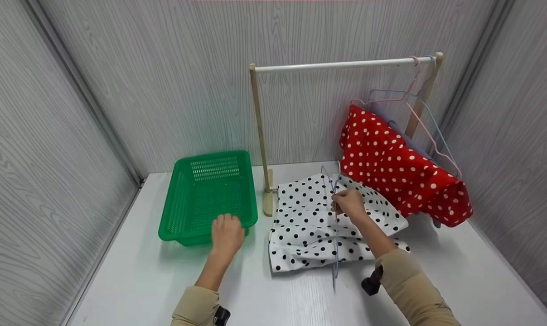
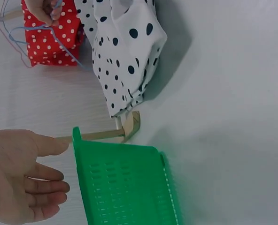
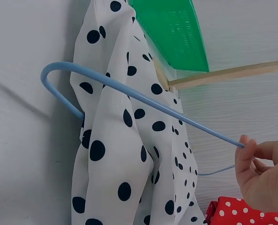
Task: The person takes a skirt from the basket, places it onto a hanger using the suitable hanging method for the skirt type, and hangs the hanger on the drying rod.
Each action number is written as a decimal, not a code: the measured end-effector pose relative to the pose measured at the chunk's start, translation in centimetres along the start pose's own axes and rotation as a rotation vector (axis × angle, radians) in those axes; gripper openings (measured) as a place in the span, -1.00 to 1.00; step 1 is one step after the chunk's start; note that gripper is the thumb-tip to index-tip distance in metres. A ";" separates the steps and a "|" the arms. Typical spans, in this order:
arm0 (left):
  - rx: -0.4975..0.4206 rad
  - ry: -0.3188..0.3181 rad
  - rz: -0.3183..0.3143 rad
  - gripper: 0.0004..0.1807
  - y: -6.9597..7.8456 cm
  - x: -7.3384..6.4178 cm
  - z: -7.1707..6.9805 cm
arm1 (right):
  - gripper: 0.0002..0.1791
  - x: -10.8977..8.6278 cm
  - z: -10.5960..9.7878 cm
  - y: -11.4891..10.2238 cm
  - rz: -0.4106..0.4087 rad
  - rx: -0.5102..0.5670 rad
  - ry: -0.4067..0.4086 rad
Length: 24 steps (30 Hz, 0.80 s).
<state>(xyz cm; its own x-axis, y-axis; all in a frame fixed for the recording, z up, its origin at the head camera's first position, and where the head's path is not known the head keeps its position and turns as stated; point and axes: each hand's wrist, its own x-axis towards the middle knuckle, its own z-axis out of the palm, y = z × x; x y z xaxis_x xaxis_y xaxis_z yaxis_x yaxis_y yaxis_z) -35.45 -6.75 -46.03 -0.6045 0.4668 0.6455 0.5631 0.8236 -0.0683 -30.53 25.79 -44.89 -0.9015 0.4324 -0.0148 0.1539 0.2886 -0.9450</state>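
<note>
My right hand (image 1: 349,203) pinches a light blue clothes hanger (image 3: 143,97) near its hook. The hanger stands edge-on over a white cloth with black dots (image 1: 300,231) spread on the table. In the right wrist view, one looped end of the hanger crosses in front of the cloth's folds. My left hand (image 1: 227,233) hovers by the near right corner of a green plastic basket (image 1: 182,233). Its fingers (image 2: 47,186) are loosely extended beside the basket rim in the left wrist view, holding nothing.
A clothes rack with wooden posts and a white bar (image 1: 327,66) stands behind the cloth. From its right end hang a pink hanger (image 1: 429,133) and another blue hanger (image 1: 438,127). A red cloth with white dots (image 1: 391,158) drapes from the pink one. Grey panels enclose the table.
</note>
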 end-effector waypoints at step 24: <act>-0.079 0.005 0.016 -0.80 -1.9 -0.4 0.8 | -0.73 -2.2 1.1 1.0 0.034 -0.264 -0.084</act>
<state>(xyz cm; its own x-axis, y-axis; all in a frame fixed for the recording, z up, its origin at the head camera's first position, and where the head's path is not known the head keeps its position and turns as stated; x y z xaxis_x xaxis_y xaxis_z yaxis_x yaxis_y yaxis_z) -36.69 -8.22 -46.80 -0.5923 0.4784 0.6483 0.6159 0.7876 -0.0185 -28.83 24.19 -46.20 -0.9225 0.3770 -0.0827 0.2753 0.4927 -0.8255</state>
